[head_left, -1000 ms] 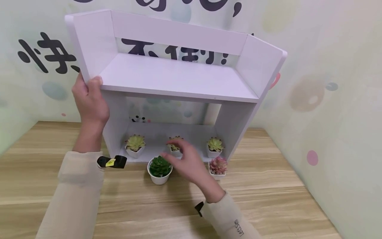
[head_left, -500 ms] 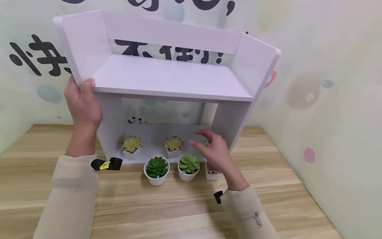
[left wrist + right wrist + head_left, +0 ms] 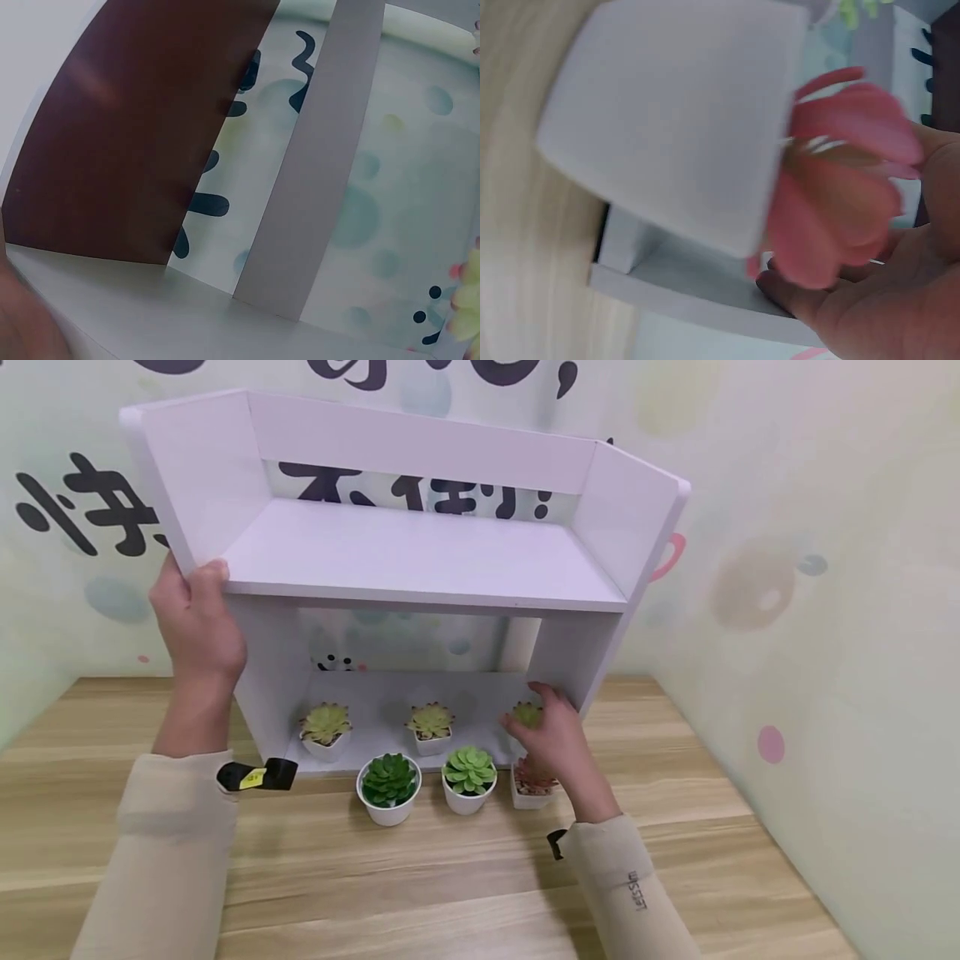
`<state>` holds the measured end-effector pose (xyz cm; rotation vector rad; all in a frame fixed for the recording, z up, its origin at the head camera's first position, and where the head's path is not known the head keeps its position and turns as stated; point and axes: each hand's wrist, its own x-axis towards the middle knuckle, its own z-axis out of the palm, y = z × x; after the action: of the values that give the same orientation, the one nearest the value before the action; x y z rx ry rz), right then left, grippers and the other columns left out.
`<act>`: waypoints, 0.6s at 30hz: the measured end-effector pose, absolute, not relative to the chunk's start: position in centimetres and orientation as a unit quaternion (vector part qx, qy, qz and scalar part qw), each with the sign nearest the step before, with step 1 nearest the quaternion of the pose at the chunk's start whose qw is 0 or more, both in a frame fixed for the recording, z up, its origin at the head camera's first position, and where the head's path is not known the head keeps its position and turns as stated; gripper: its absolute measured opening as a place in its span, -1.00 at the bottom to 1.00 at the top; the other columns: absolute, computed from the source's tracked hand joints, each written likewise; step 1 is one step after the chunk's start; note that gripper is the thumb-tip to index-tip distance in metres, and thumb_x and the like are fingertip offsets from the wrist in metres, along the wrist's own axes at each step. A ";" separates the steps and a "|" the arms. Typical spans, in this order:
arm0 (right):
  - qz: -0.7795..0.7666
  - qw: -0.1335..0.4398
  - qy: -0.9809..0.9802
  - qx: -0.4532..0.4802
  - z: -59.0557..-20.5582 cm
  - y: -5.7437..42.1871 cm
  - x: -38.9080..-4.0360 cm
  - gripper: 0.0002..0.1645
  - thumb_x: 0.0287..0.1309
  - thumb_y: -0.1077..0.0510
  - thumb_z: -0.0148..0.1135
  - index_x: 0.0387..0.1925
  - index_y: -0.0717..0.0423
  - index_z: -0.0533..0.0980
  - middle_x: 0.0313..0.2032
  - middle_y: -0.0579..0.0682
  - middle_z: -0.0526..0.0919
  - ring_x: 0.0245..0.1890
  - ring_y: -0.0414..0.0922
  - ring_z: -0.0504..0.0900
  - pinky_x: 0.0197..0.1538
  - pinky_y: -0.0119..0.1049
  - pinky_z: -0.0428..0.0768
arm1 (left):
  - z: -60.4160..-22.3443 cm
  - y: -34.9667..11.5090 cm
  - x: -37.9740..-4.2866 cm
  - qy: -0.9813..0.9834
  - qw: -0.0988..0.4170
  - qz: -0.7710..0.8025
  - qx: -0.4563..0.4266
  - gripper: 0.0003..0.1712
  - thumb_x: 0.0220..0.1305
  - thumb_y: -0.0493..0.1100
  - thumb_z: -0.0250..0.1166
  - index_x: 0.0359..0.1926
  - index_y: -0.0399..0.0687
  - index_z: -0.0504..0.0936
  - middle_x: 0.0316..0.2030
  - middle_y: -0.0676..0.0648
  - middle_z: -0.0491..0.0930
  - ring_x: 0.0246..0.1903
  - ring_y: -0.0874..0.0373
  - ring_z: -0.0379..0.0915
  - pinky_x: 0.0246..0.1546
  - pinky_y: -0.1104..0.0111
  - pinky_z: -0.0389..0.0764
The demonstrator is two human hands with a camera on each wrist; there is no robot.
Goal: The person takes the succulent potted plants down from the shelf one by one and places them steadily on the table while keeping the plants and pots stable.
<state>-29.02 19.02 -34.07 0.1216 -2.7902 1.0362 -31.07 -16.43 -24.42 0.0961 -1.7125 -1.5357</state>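
My left hand (image 3: 198, 622) grips the left side panel of a white two-tier shelf (image 3: 420, 556), its thumb at the front edge of the upper board. My right hand (image 3: 558, 735) reaches into the lower tier at the right, thumb and forefinger spread about a yellow-green potted succulent (image 3: 528, 715), which they partly hide. Below that hand, a pink succulent (image 3: 534, 779) in a square white pot stands at the shelf's front edge. The right wrist view shows the pink succulent (image 3: 840, 180) large, with curved fingers (image 3: 795, 296) behind it.
Two more yellow-green succulents, one at left (image 3: 326, 727) and one in the middle (image 3: 431, 725), stand in the lower tier. On the wooden table (image 3: 390, 893) before the shelf are a dark green succulent (image 3: 388, 783) and a light green one (image 3: 468, 775). A printed wall (image 3: 750, 527) is behind.
My right hand has moved right, from above the front pots to the succulent at the right of the lower tier, uncovering the light green plant. The left hand keeps its hold.
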 end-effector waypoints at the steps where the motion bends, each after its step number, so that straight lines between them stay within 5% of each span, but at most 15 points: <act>1: 0.346 0.076 -0.934 0.037 -34.3 19.1 -29.1 -0.11 0.19 0.01 0.39 0.41 0.34 0.27 0.36 0.36 0.40 0.38 0.28 0.39 0.39 0.13 0.37 | -24.4 -16.4 -31.1 -0.681 0.405 -0.609 0.039 -0.65 0.34 -0.09 -0.09 -0.04 0.11 0.59 -0.01 0.09 0.61 -0.01 0.28 0.41 0.08 0.44 0.31; 11: 0.335 0.043 -0.941 0.019 -35.3 19.4 -29.4 -0.08 0.26 -0.05 0.31 0.44 0.40 0.21 0.38 0.40 0.37 0.38 0.29 0.39 0.40 0.13 0.36 | -24.4 -16.3 -31.1 -0.672 0.411 -0.615 0.023 -0.60 0.31 -0.09 -0.09 0.01 0.09 0.62 -0.02 0.15 0.61 0.02 0.26 0.43 0.11 0.41 0.31; 18: 0.318 0.037 -0.947 0.023 -35.4 19.6 -29.5 -0.09 0.13 0.09 0.39 0.40 0.44 0.26 0.29 0.42 0.46 0.26 0.28 0.50 0.32 0.11 0.45 | -24.4 -16.3 -31.1 -0.670 0.412 -0.617 0.027 -0.61 0.31 -0.09 -0.09 0.00 0.09 0.61 -0.03 0.15 0.61 0.01 0.27 0.43 0.10 0.42 0.31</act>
<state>-29.52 19.62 -35.40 0.0700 -2.9071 0.9775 -31.14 -16.27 -24.43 0.0682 -1.6870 -1.5520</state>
